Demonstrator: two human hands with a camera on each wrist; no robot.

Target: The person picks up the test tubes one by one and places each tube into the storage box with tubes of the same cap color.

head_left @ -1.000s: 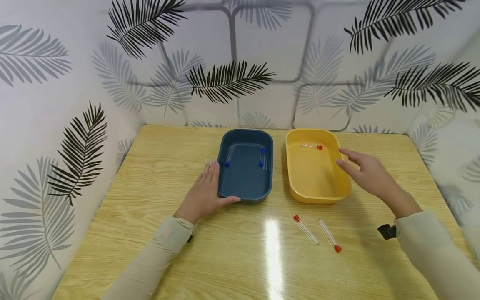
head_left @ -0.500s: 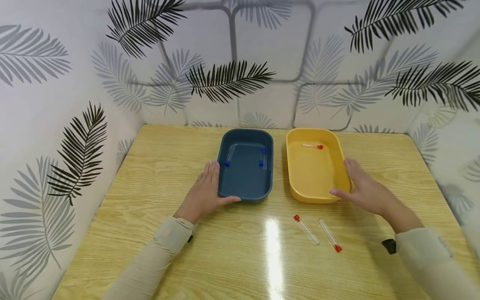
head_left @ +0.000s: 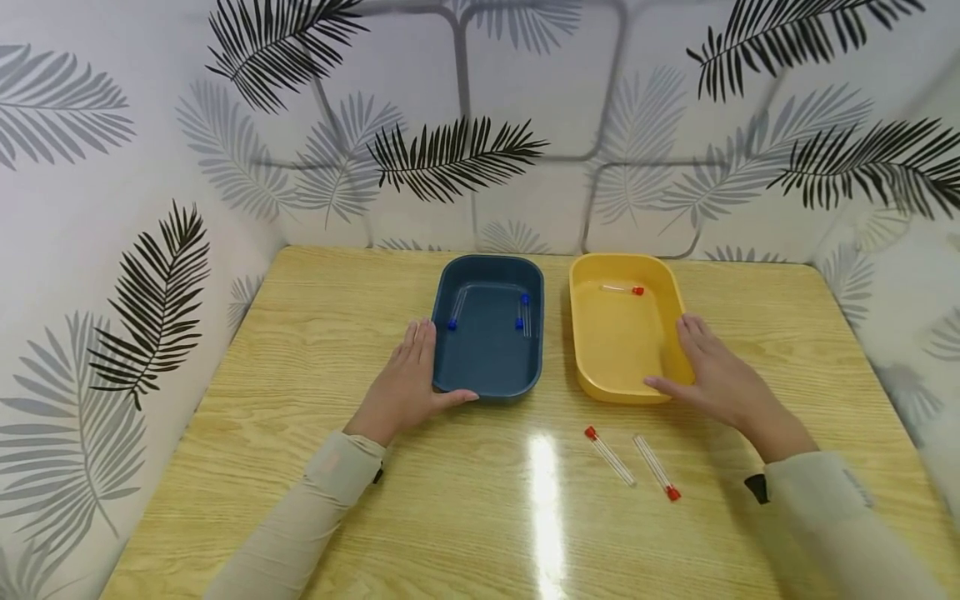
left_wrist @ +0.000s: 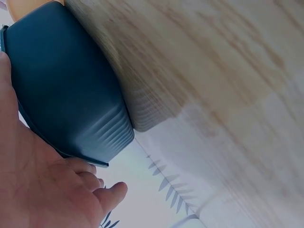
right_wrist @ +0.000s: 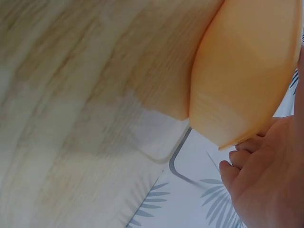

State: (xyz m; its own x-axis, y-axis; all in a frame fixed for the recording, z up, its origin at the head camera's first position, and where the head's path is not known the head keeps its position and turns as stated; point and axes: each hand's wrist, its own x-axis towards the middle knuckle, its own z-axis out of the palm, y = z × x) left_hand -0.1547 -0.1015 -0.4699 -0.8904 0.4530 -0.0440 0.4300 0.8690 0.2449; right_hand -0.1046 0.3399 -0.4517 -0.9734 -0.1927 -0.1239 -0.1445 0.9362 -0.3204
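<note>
My left hand (head_left: 405, 383) rests along the left side of a dark blue tray (head_left: 487, 358), its thumb at the near rim. In the left wrist view, fingers extend along the outside of the tray wall (left_wrist: 61, 80). At the yellow tray (head_left: 618, 342), my right hand (head_left: 723, 387) lies against the right side, thumb over the near right corner. The right wrist view shows fingertips by that rim. Several clear test tubes with blue caps (head_left: 457, 310) lie in the blue tray. A red-capped test tube (head_left: 637, 291) lies at the back of the yellow one.
Two red-capped test tubes lie on the wooden table in front of the yellow tray, one (head_left: 610, 456) left of the other (head_left: 656, 468). A leaf-patterned backdrop (head_left: 420, 75) stands behind the table (head_left: 337, 292). A narrow gap separates the trays.
My right hand has come nearer along the yellow tray's right side and then closer in, its thumb now over the near corner. The left hand stays at the blue tray. The head view shifted slightly.
</note>
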